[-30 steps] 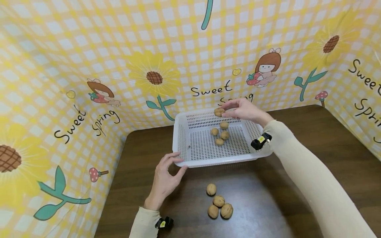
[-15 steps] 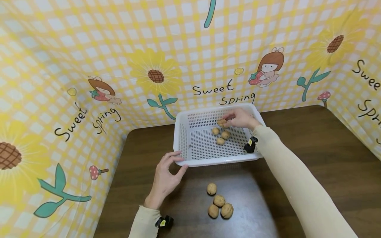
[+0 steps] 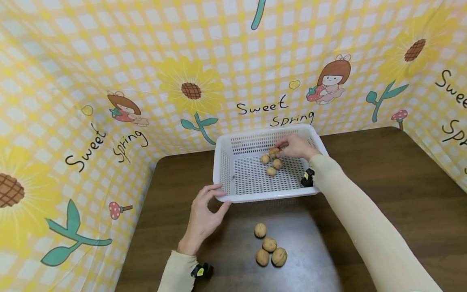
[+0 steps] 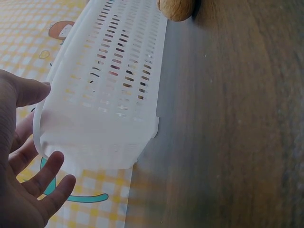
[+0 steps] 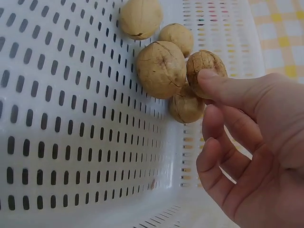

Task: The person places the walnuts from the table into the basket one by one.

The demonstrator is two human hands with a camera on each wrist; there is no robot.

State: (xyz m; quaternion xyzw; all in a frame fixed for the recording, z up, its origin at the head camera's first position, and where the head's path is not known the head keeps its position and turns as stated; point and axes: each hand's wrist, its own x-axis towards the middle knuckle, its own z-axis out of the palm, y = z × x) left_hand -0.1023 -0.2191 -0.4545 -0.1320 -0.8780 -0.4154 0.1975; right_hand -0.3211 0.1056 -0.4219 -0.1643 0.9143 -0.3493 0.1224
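Note:
A white perforated plastic basket (image 3: 270,197) stands on the table against the backdrop. My left hand (image 3: 203,213) grips its near left corner, thumb on the rim's front and fingertips over the side; the ring and little fingers spread loosely in the left wrist view. Inside the basket, my right hand (image 3: 296,147) pinches a walnut (image 5: 205,65) between thumb and fingers. That walnut sits right against several other walnuts (image 5: 161,71) on the basket's bottom. In front of the basket, several more walnuts (image 3: 279,257) lie on the table, three of them bunched together and one slightly apart.
The dark wooden table (image 3: 379,194) extends to both sides of the basket. A yellow checked cloth (image 3: 255,73) with sunflowers and lettering hangs behind and along the sides. Black cameras (image 3: 202,270) are strapped to both wrists.
My right hand has come down from above the far rim into the basket, carrying its walnut to the others. The left hand keeps its grip on the corner; the walnuts on the table stay put.

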